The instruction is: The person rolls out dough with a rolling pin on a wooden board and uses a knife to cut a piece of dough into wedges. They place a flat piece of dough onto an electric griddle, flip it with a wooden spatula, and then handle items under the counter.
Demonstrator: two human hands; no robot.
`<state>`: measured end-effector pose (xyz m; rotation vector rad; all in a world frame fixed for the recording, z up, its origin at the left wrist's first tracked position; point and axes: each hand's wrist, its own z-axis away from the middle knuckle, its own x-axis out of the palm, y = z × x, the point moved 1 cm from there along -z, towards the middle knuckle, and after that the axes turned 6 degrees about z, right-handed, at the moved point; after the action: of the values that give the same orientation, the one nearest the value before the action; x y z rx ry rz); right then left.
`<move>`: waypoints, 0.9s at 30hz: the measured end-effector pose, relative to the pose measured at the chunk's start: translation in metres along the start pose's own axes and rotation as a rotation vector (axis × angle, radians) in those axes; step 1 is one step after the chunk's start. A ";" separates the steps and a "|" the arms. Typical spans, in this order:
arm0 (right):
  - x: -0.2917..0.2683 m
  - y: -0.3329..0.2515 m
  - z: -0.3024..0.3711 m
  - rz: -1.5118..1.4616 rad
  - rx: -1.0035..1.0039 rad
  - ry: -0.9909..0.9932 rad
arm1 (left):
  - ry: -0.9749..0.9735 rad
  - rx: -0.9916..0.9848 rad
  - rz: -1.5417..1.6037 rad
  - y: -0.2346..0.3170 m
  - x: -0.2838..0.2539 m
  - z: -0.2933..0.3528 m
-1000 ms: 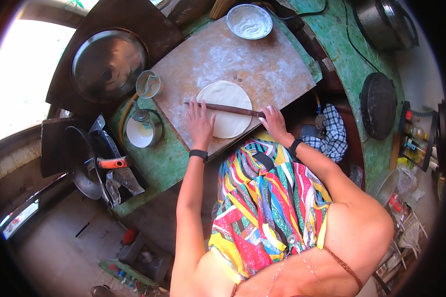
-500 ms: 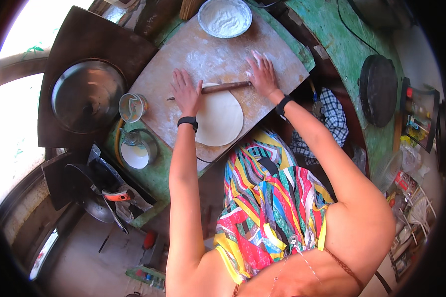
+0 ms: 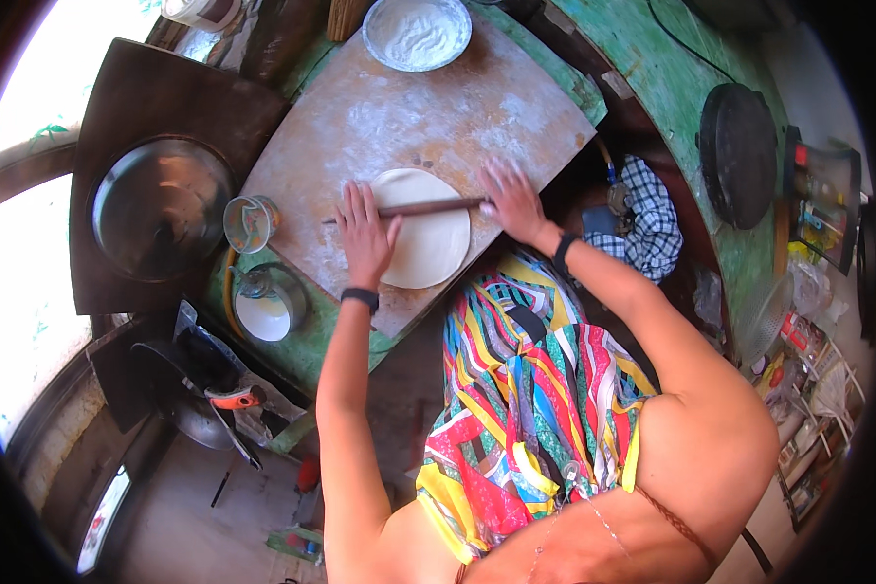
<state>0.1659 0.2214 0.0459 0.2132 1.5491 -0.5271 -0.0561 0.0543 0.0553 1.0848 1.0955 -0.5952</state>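
Observation:
A round, flat sheet of dough [image 3: 428, 248] lies near the front edge of the floury board [image 3: 516, 107]. Across its upper half runs a thin brown wooden rolling pin [image 3: 430, 207]. My left hand [image 3: 365, 234] lies flat over the pin's left part, fingers stretched out, partly over the dough's left edge. On the pin's right end rests my right hand [image 3: 513, 202], its fingers extended and slightly blurred. Both palms press on the pin without wrapping round it. Some of the dough is hidden beneath the pin and my left hand.
A bowl of white flour [image 3: 419, 34] stands at the board's far edge. Left of the board are a glass [image 3: 251, 224], a white-bottomed pot [image 3: 266, 310] and a large round pan [image 3: 163, 209]. A black round griddle [image 3: 740, 156] lies on the green surface at right.
Both hands and the rolling pin have moved toward me, from the dough's far edge onto its upper half. The view has shifted slightly.

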 end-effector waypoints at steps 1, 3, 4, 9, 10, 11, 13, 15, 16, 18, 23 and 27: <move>-0.004 0.007 -0.019 -0.015 0.023 0.058 | 0.000 0.002 -0.002 -0.002 0.001 -0.018; -0.009 0.022 -0.054 0.009 0.065 0.122 | 0.118 -0.019 -0.059 -0.007 0.003 -0.047; -0.011 0.027 -0.063 0.034 0.082 0.151 | 0.117 -0.017 -0.059 -0.007 0.006 -0.052; -0.009 0.021 -0.019 -0.034 -0.010 0.055 | 0.024 0.029 -0.024 0.001 0.023 -0.008; -0.006 0.015 0.005 -0.070 -0.078 -0.001 | -0.046 0.048 -0.014 0.007 0.020 0.013; 0.000 0.009 0.032 -0.098 -0.114 -0.045 | -0.089 0.045 0.011 0.014 0.018 0.032; 0.000 -0.006 0.066 -0.156 -0.176 -0.148 | -0.152 0.036 0.013 0.021 0.012 0.068; -0.003 -0.012 0.078 -0.154 -0.208 -0.214 | -0.178 0.026 0.006 0.025 0.010 0.076; 0.000 -0.008 0.076 -0.153 -0.207 -0.213 | -0.179 0.029 0.005 0.025 0.010 0.073; 0.009 0.005 0.057 -0.031 -0.176 -0.066 | -0.179 0.032 0.006 0.024 0.012 0.059; 0.004 0.032 -0.024 0.028 0.029 0.094 | 0.053 -0.005 0.011 0.008 0.025 -0.022; 0.007 0.022 -0.011 -0.001 0.009 0.054 | 0.038 0.007 -0.019 0.004 0.031 -0.002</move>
<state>0.1657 0.2445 0.0340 0.2357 1.5996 -0.5331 -0.0414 0.0608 0.0279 1.0965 1.1390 -0.5963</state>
